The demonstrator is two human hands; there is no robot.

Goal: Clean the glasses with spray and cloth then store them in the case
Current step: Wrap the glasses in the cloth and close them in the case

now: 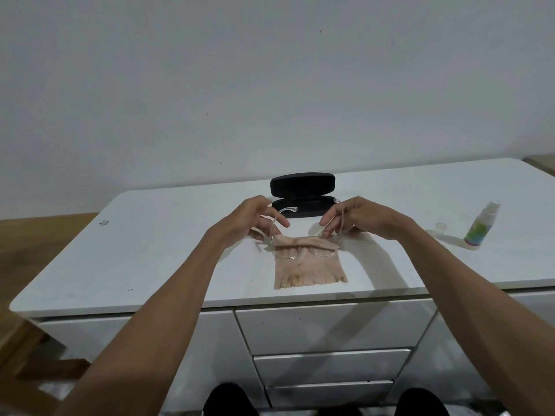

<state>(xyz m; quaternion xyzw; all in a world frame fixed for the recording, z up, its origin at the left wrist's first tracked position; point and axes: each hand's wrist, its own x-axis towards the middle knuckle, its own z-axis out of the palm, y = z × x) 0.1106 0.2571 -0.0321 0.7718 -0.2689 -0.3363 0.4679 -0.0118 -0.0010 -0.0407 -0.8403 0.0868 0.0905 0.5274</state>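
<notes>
Clear-framed glasses (303, 253) hang above a beige cloth (309, 267) spread on the white cabinet top (150, 259). My left hand (255, 219) pinches the left temple arm, and my right hand (357, 219) pinches the right temple arm, so the lenses point down toward the cloth. The cloth's upper edge is bunched up under the frame. Just behind my hands lies a black glasses case (301, 193) with its lid open and upright. A small spray bottle (482, 225) with a green label stands at the right.
A small clear cap (440, 227) lies just left of the spray bottle. White drawers (327, 325) sit below the cabinet top's front edge. A plain wall rises behind the cabinet, and wooden flooring shows at the left.
</notes>
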